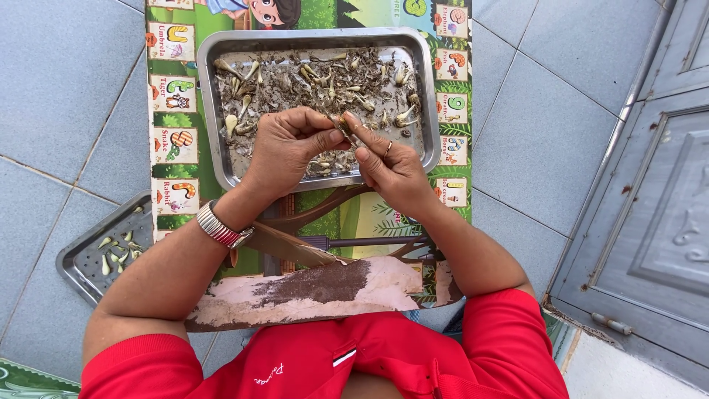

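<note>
Both hands over big steel tray [209, 89] of dirty bulbs & dry husks. Left hand [284, 144] & right hand [388, 166] fingers pinched shut on one small bulb [341, 124] btwn them, above tray centre. Smaller tray [77, 255] w/ cleaned pale bulbs [118, 247] on floor at left.

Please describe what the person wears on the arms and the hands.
The arms are bare below short red sleeves. The left hand has a silver metal watch band on its wrist. The right hand has a thin ring on one finger. No gloves are worn.
</note>
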